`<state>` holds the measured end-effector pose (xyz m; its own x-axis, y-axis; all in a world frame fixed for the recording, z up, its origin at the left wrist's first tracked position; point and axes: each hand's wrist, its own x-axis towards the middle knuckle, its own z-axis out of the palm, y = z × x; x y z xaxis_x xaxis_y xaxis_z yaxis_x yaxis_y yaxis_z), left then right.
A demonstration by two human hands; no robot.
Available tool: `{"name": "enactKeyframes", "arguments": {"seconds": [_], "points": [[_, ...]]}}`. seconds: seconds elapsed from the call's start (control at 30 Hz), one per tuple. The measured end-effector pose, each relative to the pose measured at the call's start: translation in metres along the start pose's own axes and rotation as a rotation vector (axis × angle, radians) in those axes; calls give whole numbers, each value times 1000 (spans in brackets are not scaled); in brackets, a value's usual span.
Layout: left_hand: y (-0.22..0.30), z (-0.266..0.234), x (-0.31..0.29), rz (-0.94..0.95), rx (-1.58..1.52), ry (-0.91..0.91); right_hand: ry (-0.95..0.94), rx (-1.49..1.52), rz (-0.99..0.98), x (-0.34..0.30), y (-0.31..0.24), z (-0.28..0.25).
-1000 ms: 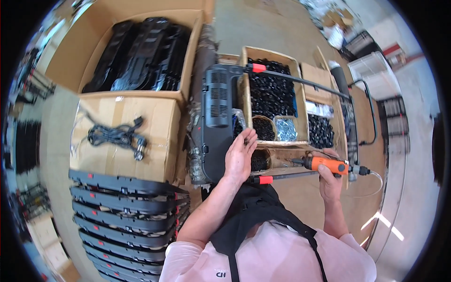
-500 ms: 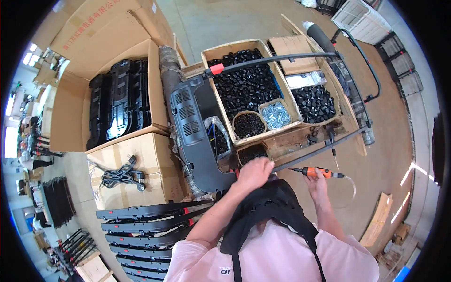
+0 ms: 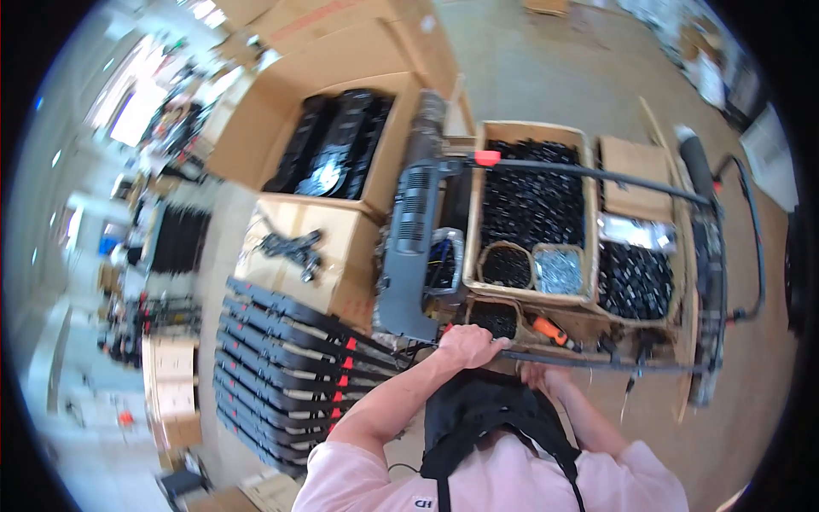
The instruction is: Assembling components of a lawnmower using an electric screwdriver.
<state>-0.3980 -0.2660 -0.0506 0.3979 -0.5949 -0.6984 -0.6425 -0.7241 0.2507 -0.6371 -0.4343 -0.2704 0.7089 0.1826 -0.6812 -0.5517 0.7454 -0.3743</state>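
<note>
A black tubular frame (image 3: 597,362) with a grey vented plastic panel (image 3: 408,256) at its left end lies across the worktable. My left hand (image 3: 467,346) is closed around its near tube, close to the panel's lower corner. Just below the same tube is my right hand (image 3: 546,374), its fingers partly hidden and blurred; whether they grip the tube does not show. An orange electric screwdriver (image 3: 554,332) lies among small parts beyond the tube, apart from both hands. Beside my left hand stands a small tub of dark screws (image 3: 495,319).
Bins of black plastic caps (image 3: 531,196) and a tub of silvery screws (image 3: 559,270) sit inside the frame. To the left are a carton of black mouldings (image 3: 337,145), a cable bundle (image 3: 294,249) on another carton, and stacked black panels (image 3: 273,358).
The orange screwdriver has left my right hand and lies in the tray. That hand has moved left, to the near tube. My left hand stays on the frame; the view has turned left.
</note>
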Motion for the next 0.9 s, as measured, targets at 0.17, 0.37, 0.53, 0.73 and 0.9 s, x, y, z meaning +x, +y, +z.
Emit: {"name": "enactKeyframes", "arguments": {"seconds": [0.17, 0.37, 0.53, 0.73, 0.9], "points": [[6, -6, -12, -67, -84, 65, -260, -961, 135, -137, -125, 104], [-5, 13, -23, 19, -99, 224, 240, -1318, -815, -57, -357, 95], [-17, 77, -7, 130, -196, 1083, 610, -1944, -799, 116, -515, 16], [46, 110, -63, -255, -892, 1076, 254, -1633, -436, 203, -559, -3], [20, 148, -26, -202, -2033, 703, 345, -1798, -344, 211, -562, 33]]}}
